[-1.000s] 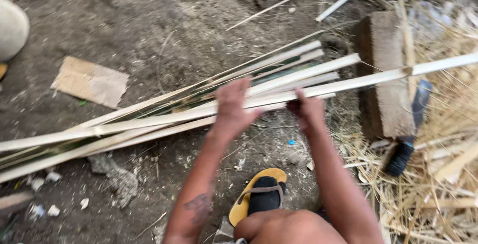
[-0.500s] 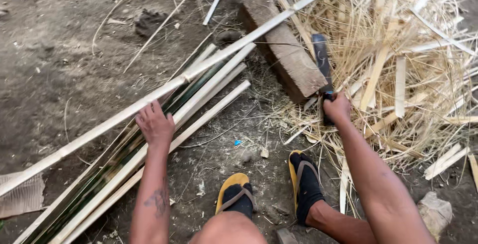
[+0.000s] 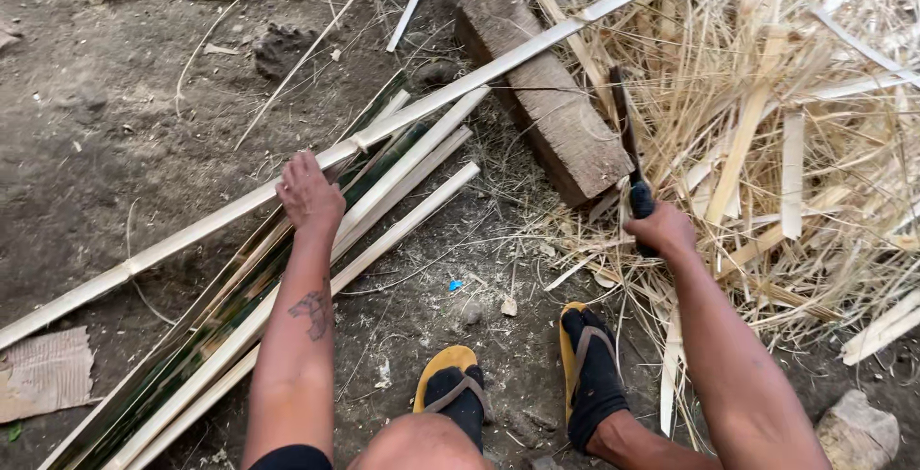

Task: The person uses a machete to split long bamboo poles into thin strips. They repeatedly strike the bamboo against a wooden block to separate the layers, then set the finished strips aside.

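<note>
The left hand (image 3: 309, 192) rests, fingers curled, on the long pale split bamboo strip (image 3: 192, 230) lying across the dirt ground (image 3: 115, 125). The right hand (image 3: 661, 230) is closed round a dark-handled knife (image 3: 628, 144), apparently beside the weathered wooden block (image 3: 546, 96).

Bamboo strips (image 3: 316, 230) lie left of the wooden block (image 3: 546, 96), one crossing it; shavings pile (image 3: 795, 135) lies right

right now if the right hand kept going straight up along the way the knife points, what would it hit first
The right hand grips a knife whose blade lies beside the wooden block. Straight ahead it would probably push into the pile of bamboo shavings beside the block; depth is hard to judge.
</note>
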